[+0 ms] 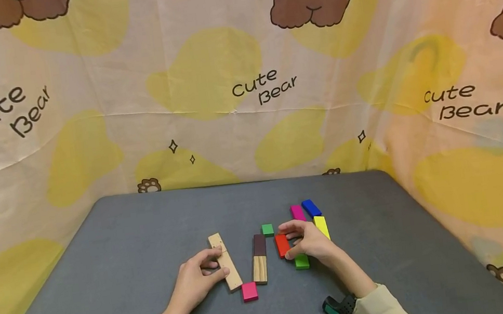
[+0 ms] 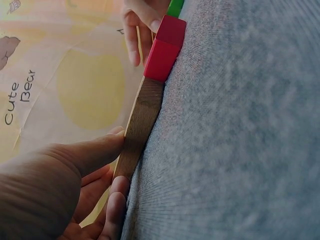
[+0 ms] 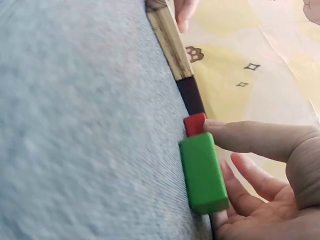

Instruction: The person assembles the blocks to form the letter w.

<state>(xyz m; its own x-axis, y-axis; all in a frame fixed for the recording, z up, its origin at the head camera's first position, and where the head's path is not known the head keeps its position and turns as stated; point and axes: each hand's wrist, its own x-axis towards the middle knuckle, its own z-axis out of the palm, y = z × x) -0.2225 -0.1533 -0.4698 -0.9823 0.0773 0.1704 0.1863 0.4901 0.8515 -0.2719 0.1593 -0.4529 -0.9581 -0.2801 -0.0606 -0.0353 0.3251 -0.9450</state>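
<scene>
My left hand (image 1: 202, 273) grips a strip of light wooden blocks (image 1: 227, 267), apparently two end to end, thumb and fingers at its left edge. A pink block (image 1: 250, 292) lies at the strip's near end. To its right, a striped wooden block (image 1: 260, 269) meets a dark brown block (image 1: 259, 245), with a green block (image 1: 267, 230) at the far end. My right hand (image 1: 311, 241) pinches a red block (image 1: 282, 246), thumb at the near end and a finger at the far end. Another green block (image 3: 205, 172) lies beside the red one, partly under that hand in the head view.
Beyond my right hand lie a magenta block (image 1: 297, 212), a blue block (image 1: 311, 208) and a yellow block (image 1: 321, 226). The grey table (image 1: 147, 232) is bordered by a printed cloth (image 1: 204, 79) at the back and sides.
</scene>
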